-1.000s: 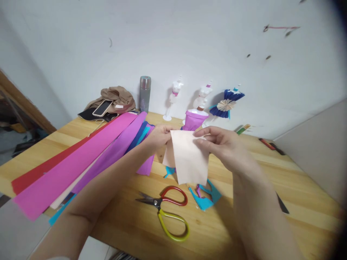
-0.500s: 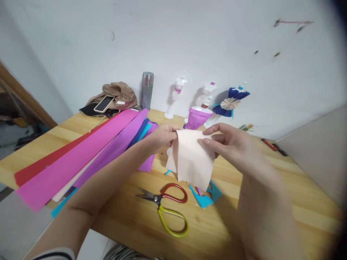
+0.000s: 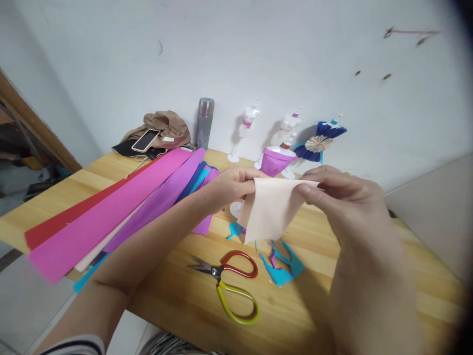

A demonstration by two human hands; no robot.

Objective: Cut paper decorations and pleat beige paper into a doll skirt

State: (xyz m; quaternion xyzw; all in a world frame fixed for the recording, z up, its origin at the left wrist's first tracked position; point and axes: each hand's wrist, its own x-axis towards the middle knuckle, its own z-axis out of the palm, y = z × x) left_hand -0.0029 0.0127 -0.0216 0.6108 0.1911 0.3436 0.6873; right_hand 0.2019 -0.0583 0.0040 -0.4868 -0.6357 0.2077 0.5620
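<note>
A folded piece of cream crepe paper [image 3: 271, 207] hangs above the table between my two hands. My left hand [image 3: 240, 186] pinches its upper left corner. At the upper right corner, the thumb and fingers of my right hand [image 3: 332, 190] are closed on the paper's edge. Below the paper lie blue paper scraps [image 3: 283, 273] with a bit of purple among them. Scissors [image 3: 216, 272] with one red and one yellow handle rest on the table, their blades slightly apart and pointing left. A purple dress-like piece on a small white mannequin [image 3: 276, 161] shows just behind the paper.
Long crepe paper strips [image 3: 111, 207] in red, pink, purple and blue cover the left side. Along the wall stand a grey bottle [image 3: 205, 125], a white mannequin [image 3: 248, 125] and another in dark blue pleats [image 3: 321, 140]. A phone [image 3: 145, 141] lies on brown cloth [image 3: 168, 125].
Both hands have shifted right with the cream paper. My right hand has moved further out to the corner, and the top edge is now stretched wider between the hands.
</note>
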